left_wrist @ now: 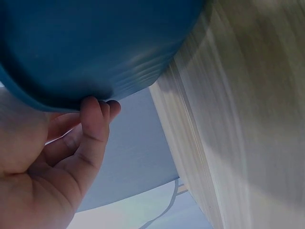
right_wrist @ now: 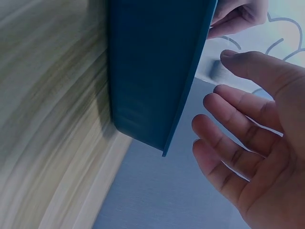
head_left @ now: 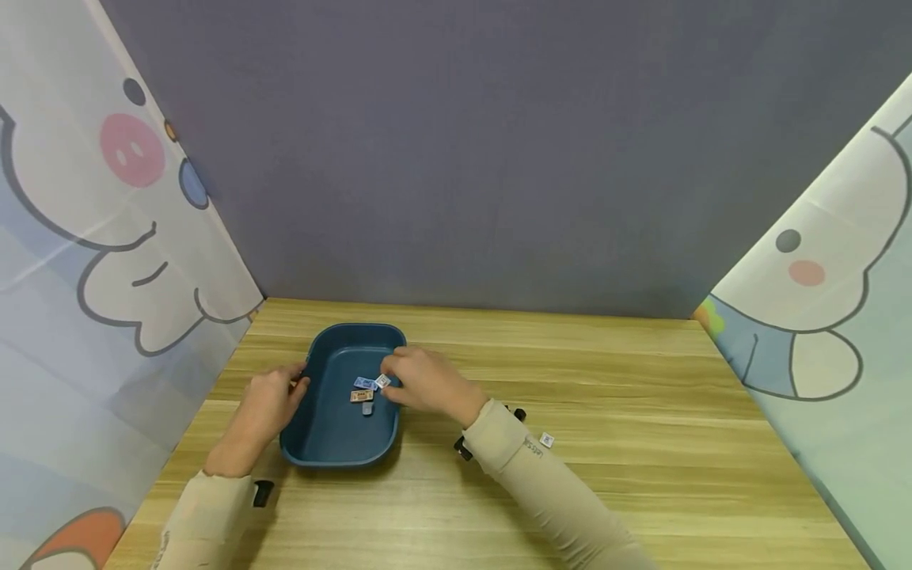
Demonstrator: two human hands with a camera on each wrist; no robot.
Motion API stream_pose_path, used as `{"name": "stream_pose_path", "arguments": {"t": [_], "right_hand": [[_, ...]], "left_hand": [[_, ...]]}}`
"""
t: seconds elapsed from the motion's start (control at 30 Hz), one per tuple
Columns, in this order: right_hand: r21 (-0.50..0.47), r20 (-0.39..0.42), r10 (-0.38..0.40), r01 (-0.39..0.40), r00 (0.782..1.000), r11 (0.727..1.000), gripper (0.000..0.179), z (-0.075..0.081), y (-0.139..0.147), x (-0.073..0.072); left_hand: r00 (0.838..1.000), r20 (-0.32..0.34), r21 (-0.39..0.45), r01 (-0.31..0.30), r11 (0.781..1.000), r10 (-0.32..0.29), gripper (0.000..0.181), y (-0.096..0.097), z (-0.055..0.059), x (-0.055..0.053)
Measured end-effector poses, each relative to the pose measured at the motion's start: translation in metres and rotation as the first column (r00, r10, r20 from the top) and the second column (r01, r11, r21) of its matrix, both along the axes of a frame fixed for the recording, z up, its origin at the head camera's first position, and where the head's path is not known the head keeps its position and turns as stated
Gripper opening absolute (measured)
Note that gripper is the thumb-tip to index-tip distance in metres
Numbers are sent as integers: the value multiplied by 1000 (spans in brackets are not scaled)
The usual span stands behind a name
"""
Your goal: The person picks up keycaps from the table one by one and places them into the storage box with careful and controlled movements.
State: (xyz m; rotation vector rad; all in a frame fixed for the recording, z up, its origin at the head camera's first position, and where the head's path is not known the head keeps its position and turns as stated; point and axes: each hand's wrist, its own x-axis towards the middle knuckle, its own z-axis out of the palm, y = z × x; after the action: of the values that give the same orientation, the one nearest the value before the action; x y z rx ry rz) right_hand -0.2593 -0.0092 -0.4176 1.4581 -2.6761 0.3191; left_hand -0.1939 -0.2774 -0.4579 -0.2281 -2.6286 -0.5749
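Note:
A dark blue plastic basin (head_left: 335, 461) stands on the wooden table. My left hand (head_left: 269, 402) pinches its left rim between thumb and fingers, and the left wrist view shows the fingertips (left_wrist: 93, 112) right at the edge. Over the right rim reaches my right hand (head_left: 431, 381), its fingers parted and relaxed in the right wrist view. A white printed square (head_left: 382, 381) shows at those fingertips in the head view. Within the basin are a blue printed slip (head_left: 365, 383), an orange printed slip (head_left: 362, 396) and a small pale grey piece (head_left: 367, 408).
Another white printed square (head_left: 546, 440) lies on the table (head_left: 606, 364) right of the right sleeve. Black pieces (head_left: 463, 449) peek out around that forearm. A black object (head_left: 263, 492) is beside the left sleeve. A grey wall (head_left: 456, 158) closes off the back, with cartoon-printed panels at both sides.

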Motion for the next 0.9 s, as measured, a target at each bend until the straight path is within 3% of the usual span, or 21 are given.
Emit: {"name": "stream_pose_path", "arguments": {"t": [0.5,0.9], "right_hand": [[-17,0,-14,14,1000,1000,27,3,16,0],[-33,1,-84,84,997,996,28,4,65,4]], "left_hand": [[1000,14,2,4,1000,-4,25,2,1,-1],[1000,17,7,1,1000,-1,25,1,0,0]]}}
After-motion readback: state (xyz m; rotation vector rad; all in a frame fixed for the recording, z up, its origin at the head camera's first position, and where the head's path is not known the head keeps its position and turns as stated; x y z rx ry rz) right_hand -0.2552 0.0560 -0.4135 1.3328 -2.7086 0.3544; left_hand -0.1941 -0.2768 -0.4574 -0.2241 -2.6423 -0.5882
